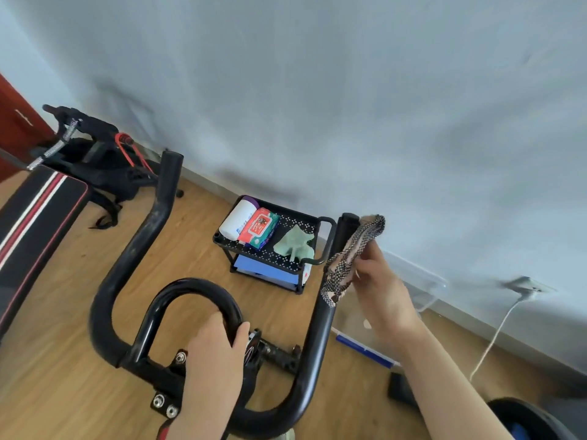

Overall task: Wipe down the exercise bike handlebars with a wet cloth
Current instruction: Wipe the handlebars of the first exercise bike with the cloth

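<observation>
- We see one small black cart [313, 221] on the wooden floor [63, 360] by the wall, beyond the handlebars [104, 312].
- Its top shelf holds three things: a white cylindrical canister [236, 222] with a purple cap at the left edge, a red pack of wipes [259, 229] touching it, and a pale green crumpled cloth [295, 244] toward the right edge.
- Its lower shelf holds something blue [266, 269]; we cannot tell what.
- We count two hands, one checked cloth [347, 258], two upright handlebar horns and one inner loop [193, 287].
- The left hand [219, 344] rests on the right side of the inner loop, its grip curled round the tube, thumb against the bar's near side.
- The right hand [378, 290] has its grip clamped on the checked cloth, fingers folded over the bunched fabric.
- The checked cloth lies against the upper part of the right horn [324, 319], just below its capped tip, draped along the tube's right side.
- The left horn [166, 185] stands bare, well apart from both hands.
- At the left edge of view sits a padded bench [35, 217] with red and white stripes.
</observation>
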